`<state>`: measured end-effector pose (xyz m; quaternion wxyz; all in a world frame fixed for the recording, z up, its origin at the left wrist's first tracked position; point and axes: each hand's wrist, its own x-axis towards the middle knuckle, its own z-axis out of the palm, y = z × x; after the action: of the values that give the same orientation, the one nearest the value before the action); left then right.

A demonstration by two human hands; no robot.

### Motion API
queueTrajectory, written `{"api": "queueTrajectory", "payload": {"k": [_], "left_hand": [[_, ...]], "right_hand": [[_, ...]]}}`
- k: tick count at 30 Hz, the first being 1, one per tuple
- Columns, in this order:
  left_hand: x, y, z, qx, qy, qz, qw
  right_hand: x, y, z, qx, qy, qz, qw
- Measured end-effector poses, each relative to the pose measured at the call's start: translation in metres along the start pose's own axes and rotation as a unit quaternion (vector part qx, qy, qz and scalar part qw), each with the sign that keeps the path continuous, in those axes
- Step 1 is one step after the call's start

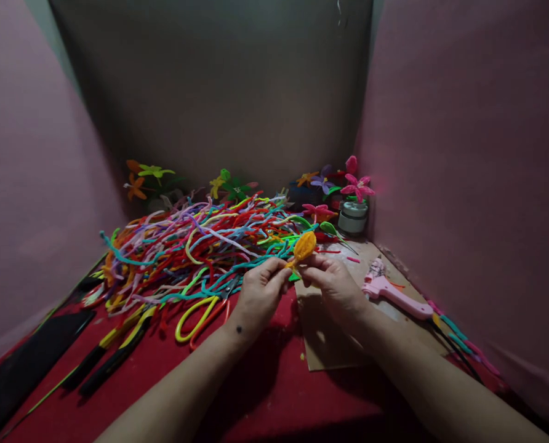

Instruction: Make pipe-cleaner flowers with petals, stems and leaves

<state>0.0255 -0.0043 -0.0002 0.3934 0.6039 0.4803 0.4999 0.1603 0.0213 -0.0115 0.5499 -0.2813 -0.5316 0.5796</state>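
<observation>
An orange-yellow pipe cleaner bud (305,246), oval and fuzzy, is held up between my two hands. My left hand (261,289) pinches its narrow lower end between thumb and fingers. My right hand (332,283) has its fingertips closed at the base of the bud, on the right side. The exact spot where the right fingers grip is partly hidden. Just beyond my hands lies a big tangled heap of coloured pipe cleaners (200,246). Scissors with yellow and red handles (196,320) rest beside my left wrist.
A pink glue gun (397,297) lies on a cardboard sheet (314,344) at right. Black-and-yellow pliers (117,351) and a dark flat object (34,369) are at left. Pipe cleaner flowers stand along the back, including a pink one (357,186) in a small pot (352,216). Red cloth (274,394) covers the table.
</observation>
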Motion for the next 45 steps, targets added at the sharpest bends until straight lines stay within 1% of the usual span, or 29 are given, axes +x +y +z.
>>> {"api": "queueTrajectory", "payload": {"k": [3,5,9,14,17,25,28,31,33,34,36,38,39,41,43,45], "left_hand": [[0.002,0.001,0.0,-0.116,-0.032,-0.064,0.991],[0.002,0.002,-0.001,-0.165,-0.054,-0.09,0.981],[0.002,0.003,-0.005,-0.223,-0.104,-0.123,0.962],[0.005,0.0,-0.01,-0.299,-0.189,-0.17,0.92],[0.005,-0.001,-0.012,-0.321,-0.211,-0.179,0.906],[0.003,-0.002,-0.012,-0.354,-0.235,-0.178,0.887],[0.003,-0.001,-0.013,-0.343,-0.244,-0.183,0.889],[0.004,-0.001,-0.015,-0.307,-0.255,-0.176,0.9],[0.005,0.0,-0.014,-0.263,-0.246,-0.156,0.92],[0.005,0.0,-0.012,-0.23,-0.229,-0.14,0.935],[0.006,0.0,-0.008,-0.14,-0.171,-0.095,0.971],[0.005,-0.002,-0.004,-0.042,-0.101,-0.038,0.993],[0.005,-0.003,-0.002,0.001,-0.072,-0.007,0.997],[0.003,-0.007,0.0,0.076,-0.033,0.058,0.995],[0.001,-0.01,0.0,0.139,-0.01,0.119,0.983],[-0.001,-0.012,0.0,0.172,0.004,0.157,0.973]], "right_hand": [[0.001,0.001,-0.001,-0.005,0.003,0.005,1.0],[0.001,0.002,-0.003,0.01,0.003,0.012,1.0],[0.001,0.002,-0.004,0.049,-0.001,0.045,0.998],[0.001,0.003,-0.003,0.124,-0.009,0.094,0.988],[0.002,0.006,-0.003,0.149,-0.025,0.108,0.983],[0.001,0.008,0.0,0.185,-0.04,0.11,0.976],[0.0,0.006,0.0,0.179,-0.046,0.108,0.977],[0.001,0.005,0.0,0.137,-0.041,0.08,0.986],[0.001,0.005,-0.001,0.088,-0.02,0.046,0.995],[0.001,0.005,-0.001,0.062,-0.006,0.027,0.998],[0.0,0.005,-0.001,0.014,0.021,-0.006,1.0],[-0.001,0.004,0.0,-0.019,0.046,-0.027,0.998],[-0.002,0.003,0.001,-0.031,0.058,-0.034,0.997],[-0.005,0.002,0.003,-0.044,0.076,-0.044,0.995],[-0.007,0.0,0.006,-0.049,0.087,-0.048,0.994],[-0.008,-0.002,0.008,-0.054,0.092,-0.048,0.993]]}}
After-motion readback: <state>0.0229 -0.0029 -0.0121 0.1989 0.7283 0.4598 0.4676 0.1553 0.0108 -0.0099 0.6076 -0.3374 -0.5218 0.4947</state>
